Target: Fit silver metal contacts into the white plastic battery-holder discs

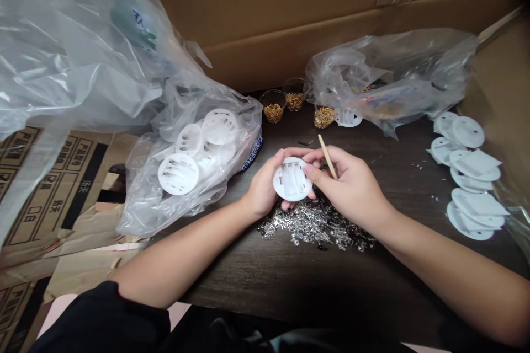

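My left hand [265, 186] grips a round white plastic disc [292, 179] by its left edge, with fingers under it. The disc has battery-like slots facing up. My right hand [345, 176] touches the disc's right edge with its thumb and holds a thin wooden stick [327, 156] between its fingers, tilted up to the left. Just below the hands lies a heap of small shiny metal pieces [308, 223] on the dark table [256, 270]. Whether a small part sits between the right fingertips and the disc cannot be seen.
More white discs [178, 174] lie in a clear plastic bag [141, 207] at left. Clear cups [273, 106] of gold-coloured pieces stand behind. Stacked white discs [476, 220] line the right side. Another plastic bag [434, 60] lies back right, before cardboard walls [265, 16].
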A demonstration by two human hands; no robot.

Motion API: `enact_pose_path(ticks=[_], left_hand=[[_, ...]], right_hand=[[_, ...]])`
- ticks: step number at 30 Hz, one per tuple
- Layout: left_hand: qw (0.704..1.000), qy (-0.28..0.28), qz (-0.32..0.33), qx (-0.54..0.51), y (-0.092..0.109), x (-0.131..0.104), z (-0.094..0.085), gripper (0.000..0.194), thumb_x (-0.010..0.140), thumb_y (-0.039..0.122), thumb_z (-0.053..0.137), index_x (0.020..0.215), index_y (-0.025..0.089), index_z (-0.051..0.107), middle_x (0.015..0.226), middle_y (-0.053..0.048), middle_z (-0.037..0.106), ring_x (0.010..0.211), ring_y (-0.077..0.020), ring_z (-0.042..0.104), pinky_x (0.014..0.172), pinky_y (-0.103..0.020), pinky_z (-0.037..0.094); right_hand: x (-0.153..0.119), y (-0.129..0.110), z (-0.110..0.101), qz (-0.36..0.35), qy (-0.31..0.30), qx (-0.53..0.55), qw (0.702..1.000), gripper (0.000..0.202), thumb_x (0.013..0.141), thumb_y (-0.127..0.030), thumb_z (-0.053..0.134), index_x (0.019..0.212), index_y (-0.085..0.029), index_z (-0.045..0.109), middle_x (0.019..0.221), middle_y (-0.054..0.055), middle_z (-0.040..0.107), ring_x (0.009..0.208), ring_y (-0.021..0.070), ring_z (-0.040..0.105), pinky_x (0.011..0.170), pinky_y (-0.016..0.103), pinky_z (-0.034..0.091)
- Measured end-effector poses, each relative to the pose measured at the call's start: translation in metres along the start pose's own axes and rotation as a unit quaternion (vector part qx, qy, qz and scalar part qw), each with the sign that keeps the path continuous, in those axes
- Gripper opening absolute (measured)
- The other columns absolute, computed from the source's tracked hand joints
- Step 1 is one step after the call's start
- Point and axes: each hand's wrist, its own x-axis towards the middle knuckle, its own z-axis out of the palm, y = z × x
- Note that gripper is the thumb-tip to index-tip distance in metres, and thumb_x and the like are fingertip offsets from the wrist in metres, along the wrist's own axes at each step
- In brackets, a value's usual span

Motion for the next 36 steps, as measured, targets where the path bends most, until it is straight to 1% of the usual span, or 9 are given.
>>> enact_pose_path(ticks=[4,7,9,12,17,21,24,31,36], left_hand=[[0.999,0.038,0.021,-0.021,0.0,0.005,-0.011,0.058,0.102,0.06,0.03,0.126,0.014,0.056,0.071,-0.006,0.077,0.027,-0.0078,0.046,0.032,-0.021,0.039],[0.996,0.073,0.057,0.0,0.0,0.005,-0.016,0.048,0.102,0.055,0.032,0.121,0.018,0.055,0.071,-0.004,0.077,0.028,-0.0097,0.049,0.032,-0.024,0.038],[0.993,0.092,0.077,0.02,0.001,0.005,-0.017,0.045,0.102,0.056,0.031,0.111,0.02,0.057,0.068,-0.003,0.075,0.029,-0.0111,0.05,0.03,-0.026,0.035],[0.987,0.118,0.097,0.045,0.002,0.006,-0.017,0.049,0.103,0.059,0.026,0.102,0.021,0.057,0.056,0.001,0.065,0.028,-0.0119,0.046,0.028,-0.028,0.031],[0.968,0.192,0.134,0.089,-0.001,0.009,-0.023,0.05,0.103,0.06,0.03,0.099,0.022,0.061,0.062,0.001,0.059,0.038,-0.01,0.048,0.033,-0.026,0.033],[0.938,0.26,0.176,0.146,-0.01,0.012,-0.031,0.049,0.105,0.055,0.035,0.094,0.02,0.068,0.084,-0.004,0.069,0.071,-0.0135,0.065,0.063,-0.028,0.054],[0.925,0.269,0.165,0.21,-0.016,0.013,-0.033,0.057,0.107,0.058,0.028,0.096,0.02,0.069,0.092,-0.006,0.071,0.084,-0.0159,0.067,0.077,-0.031,0.056],[0.921,0.274,0.162,0.223,-0.015,0.01,-0.03,0.058,0.106,0.062,0.032,0.09,0.021,0.069,0.078,-0.003,0.066,0.072,-0.0155,0.062,0.067,-0.031,0.052],[0.922,0.237,0.177,0.249,-0.013,0.008,-0.026,0.061,0.104,0.068,0.029,0.084,0.022,0.064,0.073,-0.003,0.059,0.067,-0.0151,0.057,0.063,-0.031,0.049]], right_hand=[[0.003,-0.012,-0.004,-0.106,0.001,-0.131,0.986,0.039,0.106,-0.032,0.05,0.078,-0.018,0.073,0.087,0.004,0.058,0.075,0.0143,0.061,0.071,0.032,0.053],[0.003,-0.024,-0.006,-0.172,0.025,-0.183,0.968,0.025,0.103,-0.022,0.054,0.106,-0.021,0.079,0.085,0.004,0.062,0.067,0.0133,0.059,0.061,0.029,0.051],[0.004,-0.032,-0.006,-0.22,0.02,-0.206,0.953,0.031,0.099,-0.016,0.058,0.124,-0.024,0.075,0.09,0.004,0.07,0.068,0.0143,0.063,0.061,0.029,0.053],[0.005,-0.039,-0.002,-0.253,-0.04,-0.245,0.935,0.03,0.097,-0.014,0.061,0.119,-0.026,0.076,0.097,0.003,0.078,0.074,0.0169,0.069,0.067,0.031,0.055],[0.005,-0.037,0.011,-0.21,-0.078,-0.313,0.923,0.018,0.092,-0.016,0.063,0.099,-0.022,0.079,0.078,0.002,0.077,0.058,0.015,0.063,0.056,0.028,0.043],[0.01,-0.029,0.022,-0.178,-0.082,-0.316,0.928,0.021,0.091,-0.015,0.061,0.1,-0.021,0.079,0.077,0.003,0.077,0.056,0.0149,0.061,0.056,0.029,0.037],[0.015,-0.022,0.027,-0.184,-0.087,-0.293,0.934,0.025,0.094,-0.014,0.056,0.104,-0.018,0.078,0.084,0.006,0.079,0.062,0.017,0.065,0.061,0.03,0.039],[0.01,-0.01,0.03,-0.222,-0.068,-0.22,0.947,0.025,0.095,-0.011,0.054,0.107,-0.015,0.075,0.082,0.004,0.077,0.059,0.0136,0.06,0.061,0.028,0.042],[-0.005,-0.008,0.034,-0.15,-0.035,-0.18,0.971,0.019,0.094,-0.014,0.056,0.107,-0.018,0.069,0.065,-0.003,0.066,0.047,0.0096,0.046,0.052,0.026,0.035]])
